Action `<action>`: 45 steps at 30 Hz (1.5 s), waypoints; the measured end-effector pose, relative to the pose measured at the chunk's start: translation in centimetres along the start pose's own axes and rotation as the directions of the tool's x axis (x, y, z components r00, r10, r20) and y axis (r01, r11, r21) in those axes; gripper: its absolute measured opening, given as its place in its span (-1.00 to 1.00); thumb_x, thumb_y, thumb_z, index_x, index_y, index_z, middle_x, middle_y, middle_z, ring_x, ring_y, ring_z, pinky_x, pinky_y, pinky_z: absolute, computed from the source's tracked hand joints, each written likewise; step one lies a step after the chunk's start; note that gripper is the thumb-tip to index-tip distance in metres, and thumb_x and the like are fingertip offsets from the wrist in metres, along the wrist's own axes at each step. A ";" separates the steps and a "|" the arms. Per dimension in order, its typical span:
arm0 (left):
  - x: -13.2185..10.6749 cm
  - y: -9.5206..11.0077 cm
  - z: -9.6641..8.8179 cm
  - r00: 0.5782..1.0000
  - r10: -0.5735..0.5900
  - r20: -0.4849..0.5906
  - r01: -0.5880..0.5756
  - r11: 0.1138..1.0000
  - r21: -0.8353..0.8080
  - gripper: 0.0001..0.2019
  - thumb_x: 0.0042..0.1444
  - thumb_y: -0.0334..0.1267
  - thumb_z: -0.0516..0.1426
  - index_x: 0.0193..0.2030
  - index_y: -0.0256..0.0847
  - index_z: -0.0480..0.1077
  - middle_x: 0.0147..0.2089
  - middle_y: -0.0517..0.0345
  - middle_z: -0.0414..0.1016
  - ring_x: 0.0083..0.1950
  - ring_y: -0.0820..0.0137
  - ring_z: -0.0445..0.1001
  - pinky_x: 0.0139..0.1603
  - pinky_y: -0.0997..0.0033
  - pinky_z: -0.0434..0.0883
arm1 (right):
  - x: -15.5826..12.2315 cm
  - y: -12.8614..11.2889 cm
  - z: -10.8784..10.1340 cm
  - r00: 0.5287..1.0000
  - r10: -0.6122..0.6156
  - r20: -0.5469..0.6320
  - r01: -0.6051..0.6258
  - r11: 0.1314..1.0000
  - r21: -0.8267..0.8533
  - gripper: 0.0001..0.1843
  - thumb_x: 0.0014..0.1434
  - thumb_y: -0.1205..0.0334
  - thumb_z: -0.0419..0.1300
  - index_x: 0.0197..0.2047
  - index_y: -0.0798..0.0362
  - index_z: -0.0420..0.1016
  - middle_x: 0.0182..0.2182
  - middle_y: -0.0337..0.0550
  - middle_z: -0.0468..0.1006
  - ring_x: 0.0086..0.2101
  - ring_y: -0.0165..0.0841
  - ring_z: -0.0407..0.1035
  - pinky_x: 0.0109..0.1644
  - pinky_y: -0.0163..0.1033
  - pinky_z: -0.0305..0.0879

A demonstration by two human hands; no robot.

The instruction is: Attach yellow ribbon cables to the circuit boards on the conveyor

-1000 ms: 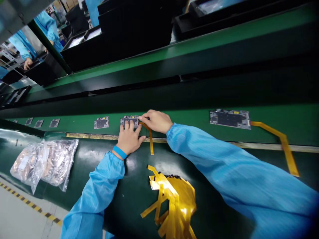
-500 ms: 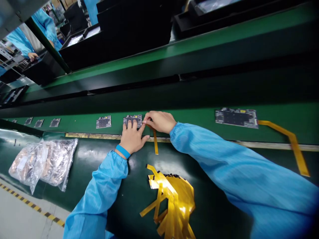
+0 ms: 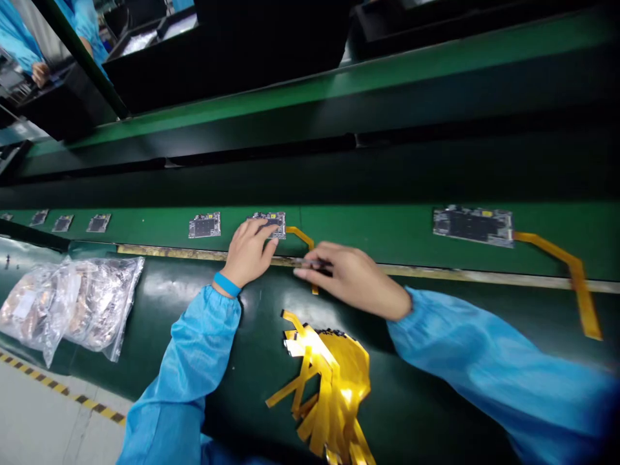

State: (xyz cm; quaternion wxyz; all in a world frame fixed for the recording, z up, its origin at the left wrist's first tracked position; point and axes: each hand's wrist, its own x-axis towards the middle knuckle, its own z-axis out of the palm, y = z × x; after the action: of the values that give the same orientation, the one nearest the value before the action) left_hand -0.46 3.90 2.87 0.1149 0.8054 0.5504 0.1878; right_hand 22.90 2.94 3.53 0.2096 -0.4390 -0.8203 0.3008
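My left hand point(image 3: 249, 250) lies over a circuit board point(image 3: 276, 221), fingers stretched out and resting at its left and front part. From the board's right end runs an orange flat flex cable point(image 3: 301, 235), which bends down over the belt's front edge. My right hand point(image 3: 346, 271) is beside that cable, its fingers closed round a slim dark tool point(image 3: 314, 263) whose exact kind is unclear. The hand hides part of the cable. Nearer to me, a pile of orange flex cables point(image 3: 334, 381) lies on the dark green worktop.
Another board point(image 3: 472, 226) with a cable attached lies at the right on the green belt point(image 3: 368, 226). More boards point(image 3: 204, 225) sit along it to the left. Clear plastic bags point(image 3: 97, 307) rest at the left. A co-worker's hand point(image 3: 41, 73) shows behind, near black bins point(image 3: 62, 103).
My right hand has moved off the board's connector end, right and toward me, uncovering the cable there. My left hand's fingers have shifted on the board. The view has shifted slightly.
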 end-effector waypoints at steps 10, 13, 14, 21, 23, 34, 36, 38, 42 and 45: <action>-0.1 -0.6 -0.2 0.990 -0.020 -0.136 0.006 0.994 -0.110 -0.70 0.46 -0.20 0.05 0.12 -0.21 0.57 0.17 -0.10 0.56 0.26 0.15 0.46 0.27 0.10 0.47 | -5.7 -5.3 2.7 0.957 0.141 0.254 -0.011 0.890 -0.456 -0.80 0.32 0.10 0.29 -0.28 -0.02 0.67 -0.32 -0.14 0.68 -0.44 -0.30 0.53 -0.44 -0.22 -0.07; -0.1 -0.4 -0.2 0.990 -0.012 -0.141 -0.004 0.993 -0.116 -0.72 0.44 -0.21 0.09 0.10 -0.24 0.57 0.16 -0.11 0.56 0.23 0.15 0.47 0.25 0.12 0.47 | -5.6 -6.0 2.8 0.947 0.161 0.278 0.011 0.848 -0.530 -0.79 0.34 0.19 0.22 -0.29 0.00 0.66 -0.35 -0.13 0.68 -0.44 -0.29 0.54 -0.45 -0.19 -0.15; -0.1 -0.4 -0.1 0.990 -0.011 -0.144 -0.007 0.993 -0.119 -0.72 0.44 -0.21 0.09 0.10 -0.25 0.57 0.15 -0.11 0.57 0.23 0.15 0.47 0.25 0.13 0.47 | -5.5 -6.1 2.8 0.943 0.169 0.286 0.014 0.840 -0.543 -0.79 0.34 0.21 0.20 -0.29 0.00 0.66 -0.35 -0.13 0.68 -0.43 -0.29 0.54 -0.45 -0.18 -0.17; 0.0 -0.2 -0.2 0.990 -0.009 -0.143 -0.009 0.992 -0.123 -0.74 0.43 -0.22 0.09 0.06 -0.21 0.58 0.13 -0.07 0.58 0.20 0.15 0.49 0.20 0.11 0.48 | -5.8 -5.8 2.9 0.955 0.136 0.264 0.035 0.832 -0.554 -0.78 0.33 0.23 0.18 -0.25 0.01 0.66 -0.33 -0.12 0.69 -0.44 -0.27 0.54 -0.44 -0.18 -0.16; 0.0 -0.3 -0.2 0.990 -0.001 -0.143 -0.016 0.992 -0.121 -0.75 0.44 -0.22 0.09 0.06 -0.20 0.58 0.12 -0.07 0.59 0.18 0.16 0.50 0.20 0.10 0.48 | -5.9 -5.7 3.0 0.965 0.105 0.238 0.055 0.811 -0.582 -0.78 0.33 0.16 0.20 -0.21 0.04 0.67 -0.30 -0.08 0.69 -0.46 -0.26 0.54 -0.45 -0.17 -0.19; 0.0 -0.2 -0.4 0.990 0.000 -0.139 -0.023 0.986 -0.164 -0.79 0.42 -0.25 0.12 0.02 -0.21 0.57 0.08 -0.04 0.59 0.14 0.19 0.52 0.25 0.11 0.44 | -5.5 -5.3 3.1 0.976 0.067 0.205 0.074 0.790 -0.609 -0.75 0.21 0.42 0.16 -0.23 0.04 0.69 -0.33 -0.09 0.72 -0.46 -0.26 0.56 -0.48 -0.16 -0.10; 0.1 0.1 -0.5 0.990 -0.014 -0.137 -0.015 0.978 -0.210 -0.82 0.40 -0.27 0.13 -0.02 -0.21 0.57 0.03 -0.03 0.60 0.11 0.21 0.53 0.23 0.13 0.45 | -5.6 -4.7 2.7 0.988 0.058 0.142 0.033 0.825 -0.564 -0.74 0.22 0.37 0.15 -0.22 0.00 0.70 -0.29 -0.11 0.74 -0.45 -0.25 0.57 -0.48 -0.18 -0.01; 0.1 0.5 -0.7 0.993 -0.041 -0.113 0.005 0.952 -0.307 -0.85 0.38 -0.29 0.15 -0.10 -0.21 0.57 -0.06 0.01 0.59 0.01 0.26 0.54 0.12 0.20 0.48 | -5.4 -4.1 2.0 0.996 0.054 0.067 -0.017 0.890 -0.456 -0.73 0.25 0.30 0.15 -0.19 -0.03 0.71 -0.24 -0.14 0.76 -0.43 -0.24 0.59 -0.46 -0.21 0.12; 0.2 1.3 -1.2 0.995 -0.066 0.071 0.095 0.790 -0.605 -0.86 0.32 -0.31 0.18 -0.27 -0.24 0.53 -0.26 0.13 0.54 -0.28 0.41 0.47 -0.20 0.39 0.44 | -4.0 -3.4 0.5 0.993 0.112 -0.023 -0.112 0.994 -0.001 -0.71 0.33 0.08 0.16 -0.19 -0.02 0.71 -0.29 -0.15 0.75 -0.39 -0.26 0.58 -0.34 -0.24 0.35; 0.1 1.7 -1.6 0.971 -0.021 0.238 0.196 0.642 -0.741 -0.85 0.28 -0.27 0.20 -0.31 -0.26 0.50 -0.37 0.20 0.48 -0.35 0.46 0.41 -0.28 0.45 0.37 | -2.6 -3.4 -0.3 0.980 0.196 -0.038 -0.175 0.934 0.312 -0.59 0.31 -0.15 0.23 -0.29 0.02 0.66 -0.42 -0.13 0.68 -0.45 -0.28 0.49 -0.37 -0.23 0.35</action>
State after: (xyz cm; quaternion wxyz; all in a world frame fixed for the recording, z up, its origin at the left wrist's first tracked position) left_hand 0.34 3.33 5.04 0.5094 0.6632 0.4532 0.3087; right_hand 22.49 -0.66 5.81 0.2739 -0.4864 -0.7109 0.4277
